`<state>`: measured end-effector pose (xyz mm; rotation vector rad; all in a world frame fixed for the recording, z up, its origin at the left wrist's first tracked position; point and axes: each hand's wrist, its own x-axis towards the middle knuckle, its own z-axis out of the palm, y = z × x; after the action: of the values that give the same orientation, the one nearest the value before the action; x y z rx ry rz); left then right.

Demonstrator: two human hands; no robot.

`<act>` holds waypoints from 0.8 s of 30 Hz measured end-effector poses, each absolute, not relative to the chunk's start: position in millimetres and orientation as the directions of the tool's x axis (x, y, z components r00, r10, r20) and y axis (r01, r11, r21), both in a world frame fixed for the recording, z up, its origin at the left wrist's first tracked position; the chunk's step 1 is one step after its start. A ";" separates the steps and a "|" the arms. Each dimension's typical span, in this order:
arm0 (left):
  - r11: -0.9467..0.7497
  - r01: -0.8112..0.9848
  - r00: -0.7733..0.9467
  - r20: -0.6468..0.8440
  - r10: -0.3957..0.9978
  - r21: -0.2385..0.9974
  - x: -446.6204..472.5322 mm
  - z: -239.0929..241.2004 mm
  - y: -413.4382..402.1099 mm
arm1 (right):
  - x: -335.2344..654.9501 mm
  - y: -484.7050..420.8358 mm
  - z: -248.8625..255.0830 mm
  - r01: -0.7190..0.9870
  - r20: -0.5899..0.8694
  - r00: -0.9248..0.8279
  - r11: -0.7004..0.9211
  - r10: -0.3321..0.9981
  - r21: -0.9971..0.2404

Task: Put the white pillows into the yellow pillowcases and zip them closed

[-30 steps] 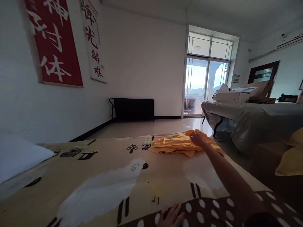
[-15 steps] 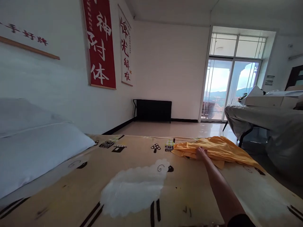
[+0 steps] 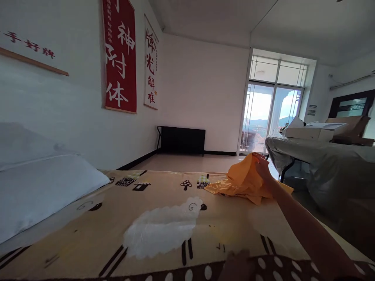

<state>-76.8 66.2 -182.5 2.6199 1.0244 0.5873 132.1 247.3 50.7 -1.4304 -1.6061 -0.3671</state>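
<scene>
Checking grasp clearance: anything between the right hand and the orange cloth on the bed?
Nothing visible. The right hand grips the orange cloth directly, one part raised above the bedspread, the rest lying on it. The left hand, blurred at the bottom edge, rests on the bedspread apart from the cloth.

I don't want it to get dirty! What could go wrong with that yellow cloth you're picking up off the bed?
The right hand grips only one raised part of the crumpled yellow-orange cloth; the rest lies bunched and may come unfolded as it lifts. The cloth also sits at the far edge of the cream sheep-print bed cover, so it could slide off toward the glossy floor.
</scene>
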 end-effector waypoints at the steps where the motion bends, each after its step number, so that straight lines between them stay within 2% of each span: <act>1: -0.714 0.599 0.653 0.294 0.698 0.362 -77.9 -172.4 62.8 | 129.9 228.1 54.2 0.893 0.807 0.077 0.319 0.585 -0.316; 4: -0.717 0.618 0.533 0.498 0.684 0.324 -86.4 -137.6 47.3 | 110.3 161.3 45.6 0.850 0.864 -0.106 0.496 0.492 -0.178; 6: -0.693 0.636 0.356 0.668 0.654 0.340 -93.9 -115.8 38.0 | 89.6 114.7 28.5 0.773 0.858 -0.257 0.628 0.444 -0.093; 8: -0.644 0.671 0.178 0.763 0.622 0.369 -100.6 -100.0 33.8 | 67.8 73.8 7.4 0.684 0.836 -0.346 0.725 0.427 -0.088; 10: -0.566 0.705 0.086 0.742 0.665 0.426 -106.6 -91.2 34.6 | 48.9 44.7 -15.8 0.601 0.806 -0.390 0.786 0.446 -0.145; 13: -0.422 0.719 0.110 0.508 0.854 0.553 -117.6 -84.9 39.1 | 29.8 28.8 -54.0 0.523 0.744 -0.406 0.802 0.531 -0.287; 16: -0.325 0.741 0.141 0.337 0.931 0.587 -132.7 -76.2 38.3 | 21.3 37.4 -93.6 0.541 0.702 -0.295 0.719 0.648 -0.437; 18: -0.345 0.747 0.184 0.321 0.929 0.568 -143.2 -67.3 34.1 | 20.2 46.4 -114.8 0.592 0.657 -0.223 0.636 0.720 -0.496; 20: -0.420 0.719 0.255 0.352 0.901 0.553 -152.5 -58.4 29.1 | 22.9 52.6 -127.3 0.649 0.612 -0.212 0.578 0.762 -0.494; 22: -0.487 0.692 0.282 0.421 0.862 0.534 -160.6 -52.1 25.9 | 30.6 56.1 -131.1 0.711 0.595 -0.226 0.548 0.771 -0.440; 24: -0.495 0.703 0.219 0.506 0.834 0.511 -168.6 -49.7 26.3 | 44.7 60.5 -130.0 0.792 0.588 -0.228 0.499 0.776 -0.351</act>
<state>-168.6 26.3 -49.7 2.3131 1.4760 1.1349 44.7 60.5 -130.0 -1.2852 -2.0118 -0.0286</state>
